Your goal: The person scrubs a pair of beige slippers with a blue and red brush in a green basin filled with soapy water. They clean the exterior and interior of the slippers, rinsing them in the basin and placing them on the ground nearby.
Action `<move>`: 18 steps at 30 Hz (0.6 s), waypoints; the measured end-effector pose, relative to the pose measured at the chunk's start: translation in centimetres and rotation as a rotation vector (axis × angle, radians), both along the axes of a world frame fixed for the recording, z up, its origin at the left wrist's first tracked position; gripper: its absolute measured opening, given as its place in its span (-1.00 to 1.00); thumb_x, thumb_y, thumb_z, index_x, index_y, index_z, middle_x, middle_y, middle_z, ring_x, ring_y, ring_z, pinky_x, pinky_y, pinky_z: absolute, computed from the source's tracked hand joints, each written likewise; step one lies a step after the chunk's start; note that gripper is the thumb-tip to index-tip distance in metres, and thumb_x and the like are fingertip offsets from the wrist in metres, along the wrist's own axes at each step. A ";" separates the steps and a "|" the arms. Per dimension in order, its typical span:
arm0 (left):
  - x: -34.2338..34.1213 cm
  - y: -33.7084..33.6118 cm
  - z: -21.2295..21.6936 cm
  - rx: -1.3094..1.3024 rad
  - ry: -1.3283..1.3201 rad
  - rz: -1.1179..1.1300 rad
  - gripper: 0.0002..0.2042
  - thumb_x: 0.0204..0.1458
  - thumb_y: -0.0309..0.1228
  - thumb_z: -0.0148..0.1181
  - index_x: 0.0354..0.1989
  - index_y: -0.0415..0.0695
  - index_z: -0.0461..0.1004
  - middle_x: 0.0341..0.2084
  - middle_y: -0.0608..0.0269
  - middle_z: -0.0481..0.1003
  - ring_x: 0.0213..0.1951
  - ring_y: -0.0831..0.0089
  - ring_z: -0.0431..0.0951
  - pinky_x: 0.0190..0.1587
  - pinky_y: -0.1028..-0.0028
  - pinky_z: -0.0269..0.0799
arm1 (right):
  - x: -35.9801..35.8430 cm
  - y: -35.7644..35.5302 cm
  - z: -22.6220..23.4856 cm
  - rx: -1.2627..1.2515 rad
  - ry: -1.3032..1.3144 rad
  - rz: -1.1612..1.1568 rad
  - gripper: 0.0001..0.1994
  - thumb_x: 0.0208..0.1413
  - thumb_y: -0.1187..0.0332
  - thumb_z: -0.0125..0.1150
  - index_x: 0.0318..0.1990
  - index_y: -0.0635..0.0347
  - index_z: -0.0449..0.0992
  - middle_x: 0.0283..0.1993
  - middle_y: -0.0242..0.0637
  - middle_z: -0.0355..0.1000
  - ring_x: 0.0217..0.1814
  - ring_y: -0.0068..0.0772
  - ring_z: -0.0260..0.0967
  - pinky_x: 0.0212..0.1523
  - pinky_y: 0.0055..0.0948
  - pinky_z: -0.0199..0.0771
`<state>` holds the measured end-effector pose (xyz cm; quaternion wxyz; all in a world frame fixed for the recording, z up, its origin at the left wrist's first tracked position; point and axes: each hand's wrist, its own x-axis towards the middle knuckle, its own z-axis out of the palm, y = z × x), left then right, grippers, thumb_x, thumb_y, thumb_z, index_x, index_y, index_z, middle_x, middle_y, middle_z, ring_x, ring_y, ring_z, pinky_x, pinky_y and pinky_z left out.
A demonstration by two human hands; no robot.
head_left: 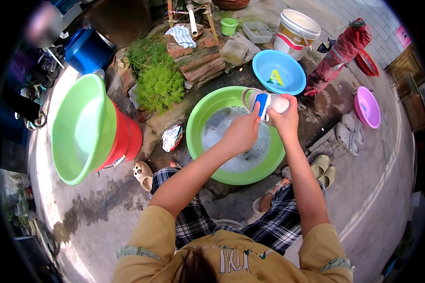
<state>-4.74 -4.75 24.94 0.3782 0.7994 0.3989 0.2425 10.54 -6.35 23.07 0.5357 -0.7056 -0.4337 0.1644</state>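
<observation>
My left hand (243, 131) is closed on a blue scrub brush (261, 101) with white bristles, its thumb along the back. The bristles press against a white shoe (279, 104), which looks like a clog with a loop strap sticking out to the left. My right hand (286, 119) grips that shoe from the right side, fingers wrapped round it. Both hands are over the right part of a green basin (193, 134). Foamy grey water (219, 127) lies in the basin, below my hands.
A blue basin (285, 66) stands just beyond, near a white bucket (297, 35). At left, another green basin (63, 137) leans on a red bucket (125, 139). White clogs (347, 139), olive clogs (320, 165) and a purple basin (367, 107) are at right. A crumpled packet (172, 137) lies beside the green basin.
</observation>
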 end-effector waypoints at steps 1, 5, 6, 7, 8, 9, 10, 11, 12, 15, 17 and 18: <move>0.0 -0.8 0.7 -0.015 0.015 -0.021 -0.54 0.10 -0.44 -0.13 0.21 -0.18 0.07 -0.61 -0.16 0.41 -0.52 -0.02 0.44 -0.41 0.13 0.29 | 0.1 0.0 0.1 0.008 0.047 0.001 -0.51 -0.38 0.43 0.29 -0.16 0.16 0.30 -0.17 -0.13 0.34 -0.11 -0.20 0.33 -0.08 -0.33 0.33; 0.5 0.4 0.0 0.075 0.082 0.092 -0.52 0.10 -0.44 -0.13 0.22 -0.20 0.02 -0.62 -0.17 0.41 -0.55 -0.05 0.44 -0.42 0.14 0.29 | -1.3 -0.4 0.2 0.004 0.001 0.106 -0.51 -0.37 0.43 0.28 -0.15 0.19 0.29 -0.16 -0.12 0.33 -0.10 -0.23 0.33 -0.07 -0.34 0.32; 0.5 0.9 -0.4 0.083 0.072 0.092 -0.52 0.10 -0.44 -0.14 0.23 -0.21 0.01 -0.63 -0.16 0.41 -0.56 -0.05 0.43 -0.44 0.13 0.29 | -1.5 -0.3 0.1 0.008 -0.003 0.119 -0.51 -0.37 0.43 0.28 -0.15 0.19 0.29 -0.15 -0.12 0.33 -0.10 -0.22 0.33 -0.07 -0.34 0.32; 0.4 1.4 -0.8 0.091 0.062 0.092 -0.52 0.10 -0.44 -0.14 0.23 -0.22 0.01 -0.63 -0.16 0.41 -0.56 -0.06 0.43 -0.45 0.13 0.29 | -1.5 -0.3 0.0 0.022 -0.056 0.095 -0.50 -0.37 0.43 0.28 -0.14 0.19 0.28 -0.16 -0.12 0.33 -0.10 -0.22 0.33 -0.07 -0.34 0.32; 0.3 1.6 -1.1 0.099 0.052 0.092 -0.52 0.10 -0.44 -0.15 0.23 -0.23 0.00 -0.63 -0.15 0.41 -0.57 -0.07 0.43 -0.46 0.13 0.29 | -1.5 -0.2 -0.1 0.037 -0.109 0.070 -0.50 -0.37 0.43 0.28 -0.14 0.19 0.28 -0.16 -0.12 0.33 -0.10 -0.22 0.33 -0.07 -0.34 0.32; 0.3 1.1 -1.0 0.094 0.011 0.038 -0.52 0.10 -0.45 -0.15 0.23 -0.23 0.00 -0.63 -0.15 0.41 -0.57 -0.07 0.42 -0.47 0.13 0.29 | -1.1 -0.1 -0.2 0.052 -0.166 0.044 -0.50 -0.37 0.43 0.28 -0.14 0.19 0.28 -0.16 -0.12 0.33 -0.10 -0.21 0.33 -0.07 -0.34 0.32; 0.4 0.1 -1.0 0.090 -0.031 -0.021 -0.51 0.10 -0.45 -0.16 0.23 -0.24 -0.01 -0.62 -0.16 0.42 -0.57 -0.07 0.42 -0.48 0.12 0.29 | -0.3 0.0 -0.4 0.050 -0.125 0.032 -0.50 -0.37 0.43 0.28 -0.14 0.18 0.28 -0.16 -0.12 0.33 -0.10 -0.21 0.33 -0.08 -0.34 0.33; 0.6 -0.5 -0.7 0.086 -0.072 -0.080 -0.51 0.10 -0.45 -0.16 0.23 -0.24 -0.01 -0.62 -0.16 0.42 -0.57 -0.08 0.42 -0.48 0.12 0.29 | 0.7 0.1 -0.6 0.047 -0.083 0.020 -0.50 -0.37 0.43 0.28 -0.14 0.18 0.28 -0.16 -0.12 0.34 -0.10 -0.21 0.34 -0.09 -0.34 0.33; 0.5 -0.6 -0.3 0.049 -0.025 -0.047 -0.52 0.11 -0.44 -0.17 0.23 -0.24 0.00 -0.59 -0.17 0.42 -0.54 -0.08 0.43 -0.45 0.13 0.30 | 0.7 0.0 -0.3 0.039 -0.039 0.009 -0.50 -0.36 0.42 0.28 -0.14 0.18 0.28 -0.17 -0.12 0.34 -0.11 -0.20 0.34 -0.10 -0.34 0.34; 0.6 -0.2 0.3 -0.012 0.045 0.066 -0.53 0.12 -0.42 -0.19 0.22 -0.25 0.00 -0.53 -0.19 0.44 -0.48 -0.08 0.45 -0.39 0.12 0.32 | -0.7 -0.4 0.1 0.029 0.073 0.072 -0.49 -0.38 0.42 0.30 -0.14 0.15 0.28 -0.20 -0.18 0.35 -0.16 -0.29 0.36 -0.13 -0.39 0.35; 0.7 2.6 -0.7 0.015 0.007 0.152 -0.50 0.11 -0.39 -0.19 0.22 -0.30 -0.03 -0.52 -0.18 0.45 -0.48 -0.08 0.46 -0.40 0.10 0.33 | -1.0 -0.5 0.0 -0.019 0.125 0.100 -0.49 -0.36 0.42 0.31 -0.13 0.13 0.28 -0.19 -0.24 0.35 -0.16 -0.37 0.34 -0.12 -0.42 0.35; 0.5 3.3 -0.8 0.020 -0.028 0.193 -0.51 0.12 -0.39 -0.19 0.22 -0.29 -0.04 -0.52 -0.19 0.45 -0.48 -0.08 0.46 -0.40 0.10 0.33 | -0.9 -0.3 0.1 0.019 0.189 0.102 -0.48 -0.35 0.42 0.31 -0.13 0.13 0.27 -0.19 -0.24 0.34 -0.15 -0.38 0.33 -0.12 -0.41 0.35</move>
